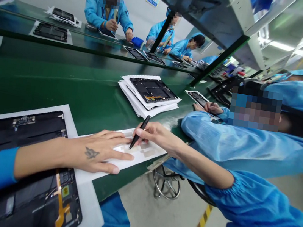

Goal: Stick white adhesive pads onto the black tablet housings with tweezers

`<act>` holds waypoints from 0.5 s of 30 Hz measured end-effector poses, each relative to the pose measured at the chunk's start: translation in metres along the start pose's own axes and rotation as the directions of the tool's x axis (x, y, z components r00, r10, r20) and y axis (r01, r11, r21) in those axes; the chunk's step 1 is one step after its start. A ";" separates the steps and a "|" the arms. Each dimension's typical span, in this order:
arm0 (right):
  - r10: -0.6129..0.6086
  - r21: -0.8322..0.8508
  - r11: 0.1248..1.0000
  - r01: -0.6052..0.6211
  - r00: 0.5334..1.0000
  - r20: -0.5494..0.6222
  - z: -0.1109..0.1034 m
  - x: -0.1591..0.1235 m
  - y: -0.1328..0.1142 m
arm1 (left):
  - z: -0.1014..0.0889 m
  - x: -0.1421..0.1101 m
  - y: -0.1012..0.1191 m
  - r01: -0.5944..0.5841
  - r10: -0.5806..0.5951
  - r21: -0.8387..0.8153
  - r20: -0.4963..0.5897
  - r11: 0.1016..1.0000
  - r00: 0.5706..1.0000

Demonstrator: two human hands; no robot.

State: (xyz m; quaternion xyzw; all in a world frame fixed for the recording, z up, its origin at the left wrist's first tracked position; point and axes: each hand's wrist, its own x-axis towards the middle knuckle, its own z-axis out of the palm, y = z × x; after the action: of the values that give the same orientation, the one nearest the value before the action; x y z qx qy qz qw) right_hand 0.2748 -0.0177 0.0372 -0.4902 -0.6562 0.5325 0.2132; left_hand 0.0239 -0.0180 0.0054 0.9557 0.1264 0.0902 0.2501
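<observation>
My left hand [98, 152] lies flat with its fingers spread on a white sheet [120, 162] that carries pale, beige-tinted pieces [147, 152]. In my right hand [152, 132] is a pair of slim black tweezers [139, 134], pinched between thumb and fingers. Their pointed tip is directed down at the sheet, close to my left fingertips; whether it touches cannot be made out. Under my left forearm is an opened tablet housing [25, 201], black inside with an orange flex cable [59, 206]. It rests on white paper [90, 211].
Beyond my hands stands a stack of tablet housings [153, 91] interleaved with white paper on the green bench [59, 76]. At my right sits a co-worker [222, 136], sleeve near my arm. Other workers sit across the bench. A sloping shelf [203, 6] hangs overhead.
</observation>
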 end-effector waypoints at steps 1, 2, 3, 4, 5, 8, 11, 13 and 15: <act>-0.009 -0.004 1.000 0.009 1.000 -0.002 0.000 0.001 0.000 | 0.000 0.000 0.000 -0.004 0.004 0.002 -0.003 1.000 1.000; -0.017 -0.006 1.000 0.017 1.000 -0.014 0.001 0.001 0.001 | -0.001 0.000 0.000 -0.007 0.007 0.005 -0.007 1.000 1.000; -0.021 -0.003 1.000 0.020 0.999 -0.033 0.001 0.001 0.003 | -0.001 0.000 0.000 -0.011 0.011 0.010 -0.008 1.000 1.000; -0.018 0.007 1.000 0.019 0.998 -0.054 0.002 0.000 0.005 | -0.001 0.000 0.001 -0.012 0.012 0.016 -0.008 1.000 1.000; -0.009 0.025 1.000 0.011 0.997 -0.075 0.003 -0.002 0.008 | -0.002 0.000 0.001 -0.010 0.010 0.027 -0.003 1.000 1.000; 0.018 0.107 0.994 -0.002 0.988 -0.155 0.007 -0.008 0.011 | -0.001 0.002 0.002 0.001 -0.004 0.086 0.036 0.996 0.999; -0.049 0.200 0.973 0.114 0.952 -0.303 0.012 -0.010 0.000 | 0.000 0.004 0.007 0.008 -0.021 0.143 0.086 0.990 0.996; -0.145 0.236 0.938 0.253 0.907 -0.396 0.016 -0.009 -0.016 | -0.004 0.002 0.011 0.008 -0.025 0.161 0.100 0.987 0.995; -0.229 0.239 0.902 0.360 0.867 -0.443 0.021 -0.007 -0.033 | -0.015 -0.010 0.013 0.031 -0.045 0.193 0.066 0.981 0.997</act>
State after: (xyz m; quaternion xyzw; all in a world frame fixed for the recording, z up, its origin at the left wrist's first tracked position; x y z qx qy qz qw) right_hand 0.2472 -0.0322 0.0620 -0.4419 -0.5725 0.4775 0.4989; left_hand 0.0138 -0.0251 0.0243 0.9754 0.1438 0.0391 0.1627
